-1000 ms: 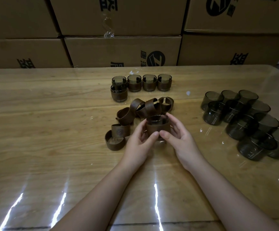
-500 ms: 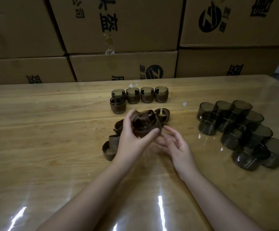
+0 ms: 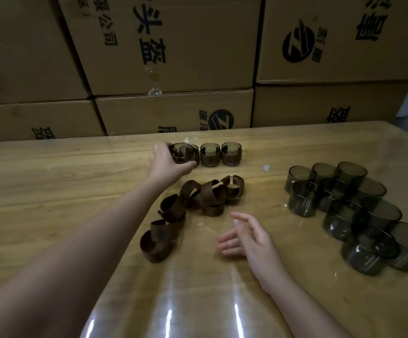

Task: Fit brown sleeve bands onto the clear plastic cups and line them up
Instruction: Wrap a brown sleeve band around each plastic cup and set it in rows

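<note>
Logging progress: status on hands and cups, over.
Left hand grips a banded cup at the far row. Right hand open, empty. Loose bands and bare cups wait nearby. Nothing blocking.

Your view is dim and warm-toned. White glare streaks cut the glossy table (image 3: 51, 191) near you, and the far cartons (image 3: 198, 45) lean with wide-angle distortion.

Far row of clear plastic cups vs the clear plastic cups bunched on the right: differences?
The far-row cups each wear a brown sleeve band; the right-hand cups are bare. The far-row cups stand in a straight line; the right-hand cups sit in a loose bunch. Both are smoky clear plastic, open end up.
</note>
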Action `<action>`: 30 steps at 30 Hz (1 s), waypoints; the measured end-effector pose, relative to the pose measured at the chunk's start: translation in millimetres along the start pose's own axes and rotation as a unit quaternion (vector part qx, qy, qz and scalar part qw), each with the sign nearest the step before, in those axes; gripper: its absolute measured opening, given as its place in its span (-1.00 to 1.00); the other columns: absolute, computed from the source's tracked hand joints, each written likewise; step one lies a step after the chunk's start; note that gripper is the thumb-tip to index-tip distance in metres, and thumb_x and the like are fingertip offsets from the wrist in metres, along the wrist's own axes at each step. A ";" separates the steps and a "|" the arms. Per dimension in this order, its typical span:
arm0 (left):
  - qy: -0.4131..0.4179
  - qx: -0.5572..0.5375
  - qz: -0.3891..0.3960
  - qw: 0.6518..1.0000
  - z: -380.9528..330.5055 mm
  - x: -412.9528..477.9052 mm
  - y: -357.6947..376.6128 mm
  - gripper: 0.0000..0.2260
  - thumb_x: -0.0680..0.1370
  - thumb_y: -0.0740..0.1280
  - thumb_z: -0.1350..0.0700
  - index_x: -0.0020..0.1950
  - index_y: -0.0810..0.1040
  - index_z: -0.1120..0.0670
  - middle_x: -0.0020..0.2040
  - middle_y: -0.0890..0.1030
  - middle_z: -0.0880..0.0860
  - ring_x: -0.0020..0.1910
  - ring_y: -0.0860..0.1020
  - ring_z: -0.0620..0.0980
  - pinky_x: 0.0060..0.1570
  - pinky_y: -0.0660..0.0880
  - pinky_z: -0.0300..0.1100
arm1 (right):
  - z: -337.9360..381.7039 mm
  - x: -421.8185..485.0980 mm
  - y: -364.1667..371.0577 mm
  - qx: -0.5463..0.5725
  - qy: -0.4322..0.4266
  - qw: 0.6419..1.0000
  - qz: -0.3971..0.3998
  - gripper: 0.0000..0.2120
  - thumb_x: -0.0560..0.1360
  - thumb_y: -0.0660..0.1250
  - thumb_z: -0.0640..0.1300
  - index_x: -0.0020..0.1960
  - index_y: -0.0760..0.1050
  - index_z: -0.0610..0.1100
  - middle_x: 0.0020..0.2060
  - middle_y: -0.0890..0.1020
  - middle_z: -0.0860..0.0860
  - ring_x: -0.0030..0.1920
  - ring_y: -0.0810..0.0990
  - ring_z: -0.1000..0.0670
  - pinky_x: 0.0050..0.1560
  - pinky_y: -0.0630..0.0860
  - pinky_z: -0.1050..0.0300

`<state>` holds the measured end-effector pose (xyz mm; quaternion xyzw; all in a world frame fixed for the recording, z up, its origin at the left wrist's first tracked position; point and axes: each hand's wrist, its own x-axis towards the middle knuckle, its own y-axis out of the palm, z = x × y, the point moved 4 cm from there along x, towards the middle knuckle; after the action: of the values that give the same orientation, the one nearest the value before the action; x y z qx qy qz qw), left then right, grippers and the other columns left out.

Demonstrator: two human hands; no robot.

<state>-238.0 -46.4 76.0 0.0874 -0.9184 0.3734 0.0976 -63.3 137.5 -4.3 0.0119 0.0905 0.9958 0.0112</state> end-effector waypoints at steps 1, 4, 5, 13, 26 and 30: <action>0.015 0.022 0.003 1.000 0.1 3.4 3.8 -0.29 0.36 0.54 -0.10 0.39 0.32 0.09 0.32 0.40 0.08 0.32 0.39 0.08 0.32 0.40 0.07 | -0.5 -0.4 0.1 -0.015 0.001 1.000 0.007 -0.84 0.60 0.18 -0.14 0.16 0.44 -0.03 -0.29 0.69 -0.09 -0.28 0.70 -0.08 -0.34 0.58 0.20; 0.047 0.069 0.027 0.996 -1.8 15.1 15.5 -0.25 0.38 0.50 -0.17 0.46 0.29 0.02 0.38 0.41 0.06 0.37 0.35 0.09 0.34 0.35 0.12 | -2.0 -1.3 0.4 -0.051 0.003 0.998 0.021 -0.83 0.59 0.20 -0.11 0.16 0.46 -0.01 -0.27 0.68 -0.07 -0.28 0.69 -0.06 -0.32 0.57 0.20; 0.052 0.083 0.033 0.995 -2.5 18.9 18.7 -0.25 0.38 0.48 -0.20 0.46 0.29 0.01 0.37 0.42 0.05 0.37 0.36 0.10 0.33 0.35 0.12 | -2.7 -1.4 0.2 -0.052 0.004 0.998 0.021 -0.84 0.59 0.20 -0.11 0.16 0.46 -0.01 -0.28 0.68 -0.07 -0.28 0.69 -0.06 -0.33 0.57 0.20; 0.057 0.214 0.027 0.975 10.3 30.8 37.0 -0.30 0.36 0.45 -0.27 0.35 0.37 0.07 0.28 0.47 0.05 0.30 0.40 0.06 0.33 0.25 0.09 | -11.2 1.1 0.9 -0.073 0.001 0.997 0.023 -0.86 0.61 0.19 -0.11 0.09 0.50 -0.02 -0.30 0.67 -0.05 -0.30 0.69 -0.08 -0.35 0.55 0.19; 0.109 0.293 0.056 0.948 34.0 25.9 39.7 -0.39 0.46 0.34 -0.29 0.44 0.32 -0.09 0.41 0.39 0.04 0.44 0.24 0.16 0.42 0.10 0.23 | -7.7 -1.2 3.4 -0.080 -0.008 0.996 0.024 -0.85 0.62 0.18 -0.18 0.05 0.52 -0.06 -0.34 0.66 -0.05 -0.35 0.67 -0.05 -0.38 0.54 0.22; 0.102 0.287 0.058 0.951 42.0 25.2 35.0 -0.56 0.47 0.31 -0.31 0.26 0.50 -0.13 0.40 0.40 -0.07 0.47 0.18 0.15 0.43 -0.07 0.33 | -7.1 -2.3 3.4 -0.082 -0.007 0.996 0.022 -0.85 0.62 0.18 -0.17 0.04 0.52 -0.05 -0.34 0.66 -0.04 -0.35 0.67 -0.05 -0.38 0.54 0.21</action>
<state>-275.3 -53.4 29.3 0.0198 -0.7611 0.6331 0.1402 -61.2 132.8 -10.7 0.0202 0.0083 0.9997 -0.0088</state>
